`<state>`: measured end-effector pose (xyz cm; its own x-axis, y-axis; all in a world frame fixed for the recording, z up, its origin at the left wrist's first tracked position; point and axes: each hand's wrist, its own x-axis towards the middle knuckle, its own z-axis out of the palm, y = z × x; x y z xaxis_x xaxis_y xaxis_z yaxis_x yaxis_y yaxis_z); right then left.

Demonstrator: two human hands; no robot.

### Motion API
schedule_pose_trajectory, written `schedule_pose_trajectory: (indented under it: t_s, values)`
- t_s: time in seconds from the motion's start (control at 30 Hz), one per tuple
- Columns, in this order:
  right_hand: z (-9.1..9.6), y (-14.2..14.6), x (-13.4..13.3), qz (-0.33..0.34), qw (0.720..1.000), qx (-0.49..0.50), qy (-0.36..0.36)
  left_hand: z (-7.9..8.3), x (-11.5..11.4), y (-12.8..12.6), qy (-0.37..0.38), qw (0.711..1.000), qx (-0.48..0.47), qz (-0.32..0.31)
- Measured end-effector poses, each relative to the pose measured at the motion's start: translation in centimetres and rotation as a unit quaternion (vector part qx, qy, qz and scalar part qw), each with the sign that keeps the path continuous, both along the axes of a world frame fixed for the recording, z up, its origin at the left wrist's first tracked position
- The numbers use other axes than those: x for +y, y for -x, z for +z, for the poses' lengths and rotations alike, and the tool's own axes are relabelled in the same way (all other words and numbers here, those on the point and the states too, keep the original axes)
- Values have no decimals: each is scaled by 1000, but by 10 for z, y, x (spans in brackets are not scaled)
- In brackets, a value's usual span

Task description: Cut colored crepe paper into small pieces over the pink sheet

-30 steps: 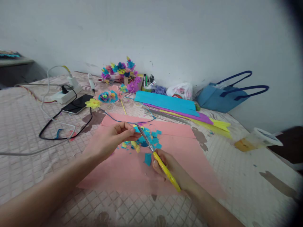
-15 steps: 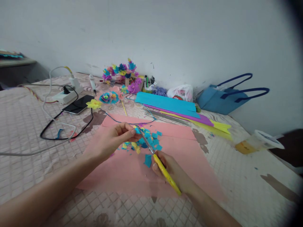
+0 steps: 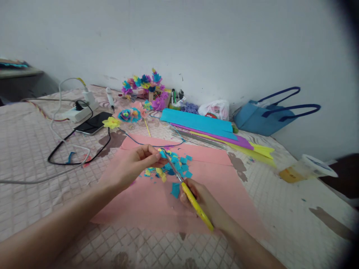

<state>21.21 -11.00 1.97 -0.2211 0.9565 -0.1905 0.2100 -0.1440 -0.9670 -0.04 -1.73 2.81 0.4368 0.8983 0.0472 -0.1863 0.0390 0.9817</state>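
My right hand [image 3: 203,200] is closed around yellow-handled scissors [image 3: 196,205], whose blades point up and left toward my left fingertips. My left hand [image 3: 143,160] pinches a small piece of blue paper [image 3: 163,154] at the blade tips. Under both hands lies a large sheet of pink paper [image 3: 218,190]. A heap of blue and yellow paper scraps [image 3: 179,164] is scattered on it, just beyond the blades. One larger blue scrap [image 3: 175,189] rests apart, left of the scissors' pivot.
Rolled blue crepe paper [image 3: 196,121] lies behind the pink sheet, beside thin wires. Paper flowers [image 3: 130,114] stand at the back. On the left are a phone [image 3: 94,123], cables and a power strip [image 3: 78,112]. A plastic tub [image 3: 305,170] and blue bag [image 3: 263,117] are on the right.
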Motion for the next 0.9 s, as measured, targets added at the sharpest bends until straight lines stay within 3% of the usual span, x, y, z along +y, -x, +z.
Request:
schedule_pose_trajectory:
  t_s: [0.37,0.6,0.9]
  values:
    - [10,10,4,-86,977,111,158,0,1,2,6,1000,-8,-9]
    - [6,7,-2,-29,995,65,72,-2,4,2,20,999,-20,-14]
    - [-4,-2,-3,30,999,-4,33,-2,3,1,35,999,-30,-10]
